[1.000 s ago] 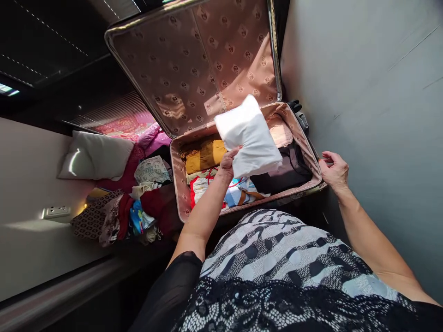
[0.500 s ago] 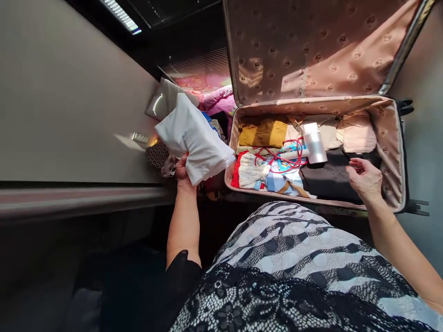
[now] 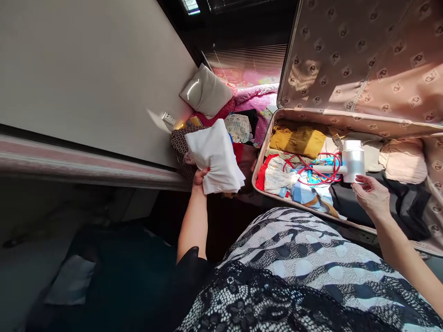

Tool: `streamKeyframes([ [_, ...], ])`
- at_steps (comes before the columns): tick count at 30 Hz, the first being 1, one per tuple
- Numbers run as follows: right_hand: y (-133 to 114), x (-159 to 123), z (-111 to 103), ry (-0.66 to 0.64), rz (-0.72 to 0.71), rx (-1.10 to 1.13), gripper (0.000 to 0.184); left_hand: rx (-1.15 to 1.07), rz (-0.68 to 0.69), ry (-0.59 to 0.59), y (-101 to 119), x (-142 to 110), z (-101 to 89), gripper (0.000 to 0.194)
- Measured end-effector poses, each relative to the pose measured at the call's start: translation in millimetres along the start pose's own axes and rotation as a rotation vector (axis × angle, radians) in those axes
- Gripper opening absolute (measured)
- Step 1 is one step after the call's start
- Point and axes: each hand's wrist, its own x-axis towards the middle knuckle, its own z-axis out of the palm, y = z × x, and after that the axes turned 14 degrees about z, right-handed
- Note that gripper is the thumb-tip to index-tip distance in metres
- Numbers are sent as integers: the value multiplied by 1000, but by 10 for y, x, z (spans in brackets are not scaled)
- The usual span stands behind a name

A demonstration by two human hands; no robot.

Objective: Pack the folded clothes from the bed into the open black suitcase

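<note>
The left hand [image 3: 200, 178] is closed on the near left edge of a folded white fabric bundle [image 3: 219, 159], with the thumb laid on top. The bundle is held left of an open, pink-lined suitcase [image 3: 380, 117], in front of a clothes pile [image 3: 182, 140]; it is roughly square, creased at the grip, with layered edges at the right. The right hand [image 3: 373, 197] is partly open, its fingers curled and thumb slightly apart, at the near end of a silver-white cylindrical hair dryer [image 3: 353, 161]; contact cannot be told. The dryer is surrounded by folded clothes [image 3: 297, 140] inside the suitcase, with a looped red cord [image 3: 337, 173] beside it.
</note>
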Motion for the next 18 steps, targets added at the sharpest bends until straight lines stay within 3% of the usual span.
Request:
streamKeyframes([
  [4, -44, -90, 101, -1, 10, -1, 40, -68, -213, -86, -306, 296, 287, 31],
  [8, -103, -219, 162, 11, -2, -18, 38, 95, -321, -162, -649, 503, 563, 61],
  [12, -104, -344, 199, 22, 15, -62, 37, 387, -259, -179, -883, 541, 667, 85],
  [18, 80, -344, 294, -35, -32, -98, 30, 854, -46, -272, -858, 464, 577, 80],
])
